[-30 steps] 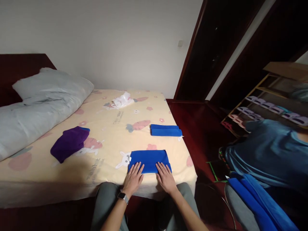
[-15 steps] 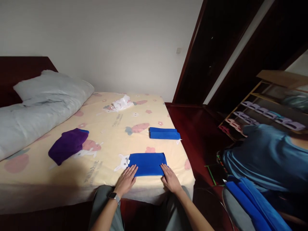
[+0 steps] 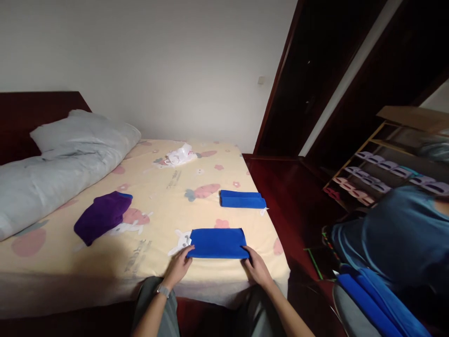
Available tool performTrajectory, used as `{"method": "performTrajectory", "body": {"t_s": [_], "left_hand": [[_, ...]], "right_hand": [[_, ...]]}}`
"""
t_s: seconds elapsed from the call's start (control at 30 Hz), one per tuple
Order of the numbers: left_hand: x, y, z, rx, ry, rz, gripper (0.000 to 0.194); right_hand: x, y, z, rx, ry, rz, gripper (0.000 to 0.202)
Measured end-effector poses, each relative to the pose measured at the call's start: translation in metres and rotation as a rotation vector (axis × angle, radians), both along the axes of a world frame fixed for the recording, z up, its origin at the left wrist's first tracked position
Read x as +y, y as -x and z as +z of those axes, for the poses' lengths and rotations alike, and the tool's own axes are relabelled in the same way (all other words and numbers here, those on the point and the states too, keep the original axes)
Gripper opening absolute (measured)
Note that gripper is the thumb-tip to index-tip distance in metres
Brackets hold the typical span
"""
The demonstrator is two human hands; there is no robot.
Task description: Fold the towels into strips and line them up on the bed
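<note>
Dim, uneven indoor light falls softest and brightest on the middle of the pale wall [image 3: 196,70]; the upper right sinks to near black. A soft shadow darkens the bed [image 3: 161,206] at lower left. Edges look stretched, the right side smeared, and fine detail is soft throughout. No harsh glare.

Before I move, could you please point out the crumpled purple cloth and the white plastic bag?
Crumpled purple cloth [image 3: 101,216]: head view, middle of its purple side.
White plastic bag [image 3: 180,156]: head view, middle of its crumpled body.
</note>
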State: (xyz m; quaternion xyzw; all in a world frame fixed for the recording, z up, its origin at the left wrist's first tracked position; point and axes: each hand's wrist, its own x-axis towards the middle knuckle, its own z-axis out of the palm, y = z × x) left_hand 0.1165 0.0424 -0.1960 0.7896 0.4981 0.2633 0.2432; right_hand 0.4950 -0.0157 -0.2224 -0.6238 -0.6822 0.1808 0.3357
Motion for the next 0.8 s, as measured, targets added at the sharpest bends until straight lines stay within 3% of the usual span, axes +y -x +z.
{"method": "performTrajectory", "body": {"t_s": [0.1, 0.27, 0.53, 0.67, 0.8], "left_hand": [[0.003, 0.0, -0.002, -0.054, 0.034, 0.057, 0.036], [0.008, -0.006, -0.012, -0.036, -0.04, 0.195, 0.036], [0.014, -0.003, -0.03, 0.039, -0.128, 0.219, 0.041], [0.013, -0.008, -0.027, 0.128, -0.219, 0.22, 0.044], [0.013, -0.016, -0.015, 0.316, -0.353, 0.285, 0.044]], "right_hand": [[0.004, -0.003, 0.0, 0.053, 0.034, -0.012, 0.047], [0.011, -0.009, 0.001, 0.099, -0.049, -0.023, 0.034], [0.005, -0.021, 0.013, 0.043, 0.086, -0.036, 0.041], [0.006, -0.015, 0.012, -0.091, 0.101, -0.081, 0.04], [0.01, -0.005, 0.012, -0.211, 0.101, -0.15, 0.04]]}}
